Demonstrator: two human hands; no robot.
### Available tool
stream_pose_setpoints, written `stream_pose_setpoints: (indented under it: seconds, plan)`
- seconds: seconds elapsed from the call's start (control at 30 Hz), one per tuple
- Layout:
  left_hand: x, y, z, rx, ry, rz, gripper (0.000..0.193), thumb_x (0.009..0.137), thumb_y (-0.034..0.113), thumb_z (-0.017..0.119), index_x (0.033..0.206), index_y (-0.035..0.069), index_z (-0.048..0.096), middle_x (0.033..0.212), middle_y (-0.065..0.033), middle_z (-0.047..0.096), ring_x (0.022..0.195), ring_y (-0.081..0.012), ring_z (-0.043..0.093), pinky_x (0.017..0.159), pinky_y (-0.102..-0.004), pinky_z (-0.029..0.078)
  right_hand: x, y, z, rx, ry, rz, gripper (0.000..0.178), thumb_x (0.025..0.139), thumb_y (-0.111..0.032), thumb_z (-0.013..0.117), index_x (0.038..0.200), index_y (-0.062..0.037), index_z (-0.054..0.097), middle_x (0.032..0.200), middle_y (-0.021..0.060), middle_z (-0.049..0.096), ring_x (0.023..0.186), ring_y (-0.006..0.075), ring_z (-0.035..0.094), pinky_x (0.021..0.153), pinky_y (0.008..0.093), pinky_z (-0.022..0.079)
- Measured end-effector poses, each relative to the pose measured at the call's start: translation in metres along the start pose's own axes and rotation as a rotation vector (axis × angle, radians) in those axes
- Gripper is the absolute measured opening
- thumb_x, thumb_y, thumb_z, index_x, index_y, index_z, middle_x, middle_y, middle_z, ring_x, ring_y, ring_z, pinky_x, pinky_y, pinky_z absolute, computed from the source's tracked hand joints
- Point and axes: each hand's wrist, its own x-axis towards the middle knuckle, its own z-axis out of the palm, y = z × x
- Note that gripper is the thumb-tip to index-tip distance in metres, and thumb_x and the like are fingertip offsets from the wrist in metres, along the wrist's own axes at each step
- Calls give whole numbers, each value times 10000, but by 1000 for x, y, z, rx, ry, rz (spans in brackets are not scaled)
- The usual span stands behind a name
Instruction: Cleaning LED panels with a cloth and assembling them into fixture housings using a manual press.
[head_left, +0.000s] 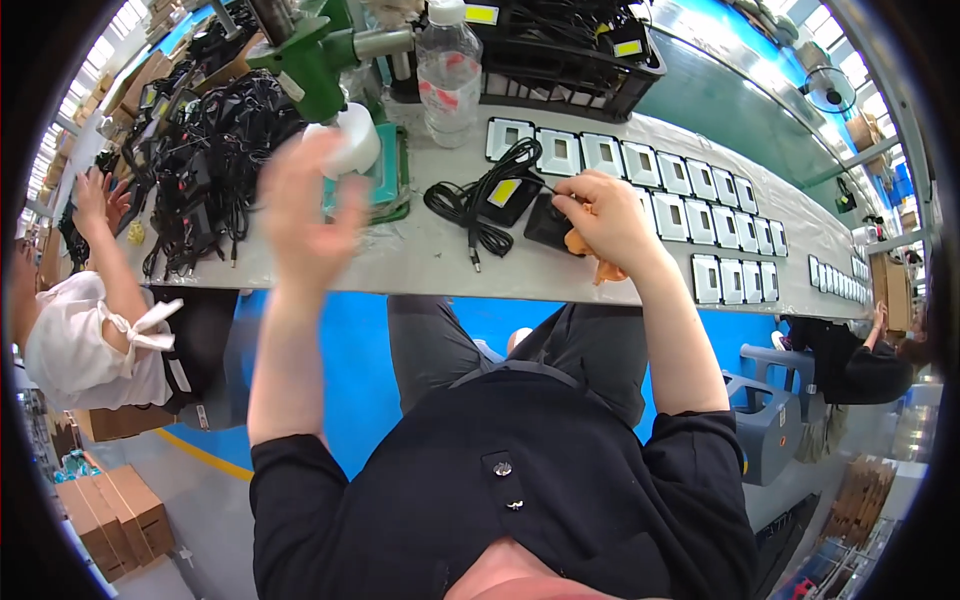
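Note:
My left hand [312, 215] is raised and smeared by motion, its thumb apart from the fingers. It is in front of a white round piece [357, 140] under the head of a green bench press [315, 75], with a teal block [385, 170] on the press base. My right hand [612, 220] is closed around a crumpled orange cloth [608, 270], its fingertips at a black square device [545, 222] lying on the table. Beside that lies a black adapter with a yellow label [507, 197] and a coiled black cable [470, 195].
Rows of white and black square frames [672, 215] cover the table's right side. Behind stand a clear plastic bottle [447, 80] and a black crate [600, 95] of adapters. Tangled black cables [205, 150] are heaped at left, near a co-worker's hands [98, 200].

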Motion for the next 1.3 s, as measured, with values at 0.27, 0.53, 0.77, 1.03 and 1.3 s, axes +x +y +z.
stream_pose_setpoints:
  seconds: [0.27, 0.53, 0.77, 1.03, 1.3]
  plan:
    - [4, 66, 93, -809, -782, -590, 761, 781, 307, 732, 1404, 70, 365, 1293, -192, 531, 1143, -310, 551, 981, -383, 431, -6, -44, -58, 136, -186, -74, 137, 812, -92, 681, 897, 14, 669, 725, 78, 596, 656, 158, 579, 624, 283, 461]
    - [3, 111, 71, -1733, -641, -782, 585, 836, 150, 641, 1357, 16, 411, 1376, -159, 456, 1262, -240, 459, 1042, -370, 358, -5, -27, -103, 920, -487, 106, 183, 856, -154, 678, 911, 20, 666, 824, 13, 637, 758, 55, 577, 684, 204, 464]
    - [-10, 149, 45, -1632, -454, -1022, 514, 754, 48, 727, 1211, 40, 493, 1243, -89, 553, 1077, -168, 561, 906, -320, 463, -65, -8, -11, 2061, -539, 309, 403, 943, -179, 526, 1282, 37, 508, 1211, 154, 608, 1049, 226, 633, 920, 338, 514]
    - [-40, 167, 45, -1548, -592, -1584, 216, 922, 159, 586, 1107, 52, 556, 976, -19, 587, 892, -98, 588, 699, -248, 496, -116, 17, -57, 1512, -4, 358, 290, 788, -117, 542, 1054, -10, 494, 835, 30, 461, 740, 118, 517, 654, 246, 481]
    - [-28, 180, 40, -1573, -587, -1392, 323, 884, 104, 587, 1197, 24, 591, 1012, -38, 632, 863, -77, 588, 705, -220, 469, -117, -48, -50, 116, 203, -404, 324, 640, 84, 694, 951, -1, 654, 965, 109, 580, 809, 252, 593, 689, 324, 497]
